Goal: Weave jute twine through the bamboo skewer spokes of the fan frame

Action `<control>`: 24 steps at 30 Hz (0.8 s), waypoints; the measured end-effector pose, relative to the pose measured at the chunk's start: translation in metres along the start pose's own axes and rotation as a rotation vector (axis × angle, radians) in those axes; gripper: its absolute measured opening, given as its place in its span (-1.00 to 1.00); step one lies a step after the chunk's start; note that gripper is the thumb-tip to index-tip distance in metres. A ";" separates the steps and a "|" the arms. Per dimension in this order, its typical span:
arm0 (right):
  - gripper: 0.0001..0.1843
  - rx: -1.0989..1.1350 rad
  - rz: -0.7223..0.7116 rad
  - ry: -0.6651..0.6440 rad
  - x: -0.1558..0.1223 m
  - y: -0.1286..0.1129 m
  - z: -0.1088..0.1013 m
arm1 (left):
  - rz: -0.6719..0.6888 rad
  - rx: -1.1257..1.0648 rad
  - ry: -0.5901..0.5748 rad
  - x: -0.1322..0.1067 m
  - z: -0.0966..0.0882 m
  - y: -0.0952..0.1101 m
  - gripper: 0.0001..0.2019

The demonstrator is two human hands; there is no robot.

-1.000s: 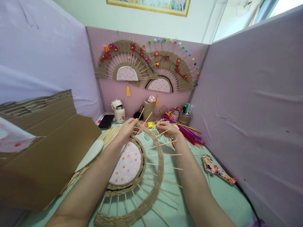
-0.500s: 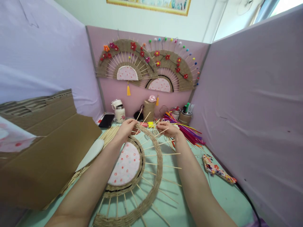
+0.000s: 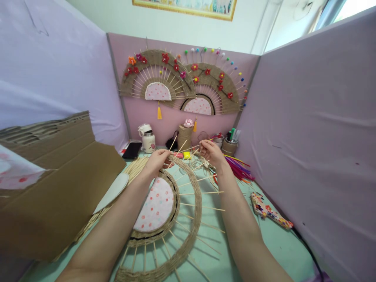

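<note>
A half-round woven fan point(image 3: 196, 211) of twine and thin sticks stands tilted over the table, with a dotted pink-and-white centre point(image 3: 155, 203) edged by a black line. My left hand point(image 3: 160, 161) grips its upper end, fingers closed around the woven band. Up and to the right, my right hand point(image 3: 210, 150) pinches a strand of twine point(image 3: 190, 148) that runs taut to the band near my left fingers. Bare stick ends jut out past the band on the right side.
Cardboard point(image 3: 58, 196) leans at left by a bundle of sticks point(image 3: 135, 166). Behind stand a white flask point(image 3: 147, 139), a phone point(image 3: 132, 150), a twine spool point(image 3: 184, 137) and a pen holder point(image 3: 229, 147). Pipe cleaners point(image 3: 239, 168) and a floral glue gun point(image 3: 270, 211) lie right. Finished fans point(image 3: 216, 80) hang on the partition.
My right hand has moved up and slightly right, away from the stick ends, drawing the twine out straight. My left hand and the fan have stayed almost in place.
</note>
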State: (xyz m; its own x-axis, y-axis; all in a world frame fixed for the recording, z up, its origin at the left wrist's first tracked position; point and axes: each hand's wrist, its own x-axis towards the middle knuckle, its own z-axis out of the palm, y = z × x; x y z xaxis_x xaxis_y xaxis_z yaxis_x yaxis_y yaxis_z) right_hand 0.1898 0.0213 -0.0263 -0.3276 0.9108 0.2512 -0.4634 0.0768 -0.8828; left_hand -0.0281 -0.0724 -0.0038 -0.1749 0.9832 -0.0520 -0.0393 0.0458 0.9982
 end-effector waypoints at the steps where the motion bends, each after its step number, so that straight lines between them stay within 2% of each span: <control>1: -0.72 -0.017 -0.035 0.008 -0.001 -0.004 0.002 | 0.000 0.001 -0.001 0.000 0.000 0.000 -0.95; 4: -0.71 -0.115 -0.106 0.006 -0.006 -0.013 0.006 | -0.002 0.002 0.001 0.002 -0.003 -0.001 -0.95; 7: -0.68 -0.210 -0.099 -0.031 -0.011 -0.017 0.004 | -0.002 -0.001 0.008 0.003 -0.005 -0.001 -0.93; 14: -0.64 -0.258 0.167 -0.239 -0.012 -0.001 -0.012 | 0.013 -0.019 0.006 0.001 -0.010 0.003 -0.84; 18: -0.68 -0.239 0.231 -0.288 -0.009 0.014 -0.013 | 0.024 -0.018 -0.010 -0.001 -0.012 0.005 -0.80; 24: -0.66 -0.400 0.375 -0.615 -0.010 0.027 -0.004 | 0.015 0.002 -0.002 0.000 -0.014 0.006 -0.81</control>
State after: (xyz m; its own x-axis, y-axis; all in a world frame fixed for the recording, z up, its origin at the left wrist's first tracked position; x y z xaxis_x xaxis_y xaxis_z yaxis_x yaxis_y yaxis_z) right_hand 0.1836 0.0162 -0.0538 -0.8485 0.5288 -0.0187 0.0567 0.0557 -0.9968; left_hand -0.0420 -0.0742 0.0016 -0.1736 0.9841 -0.0374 -0.0343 0.0319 0.9989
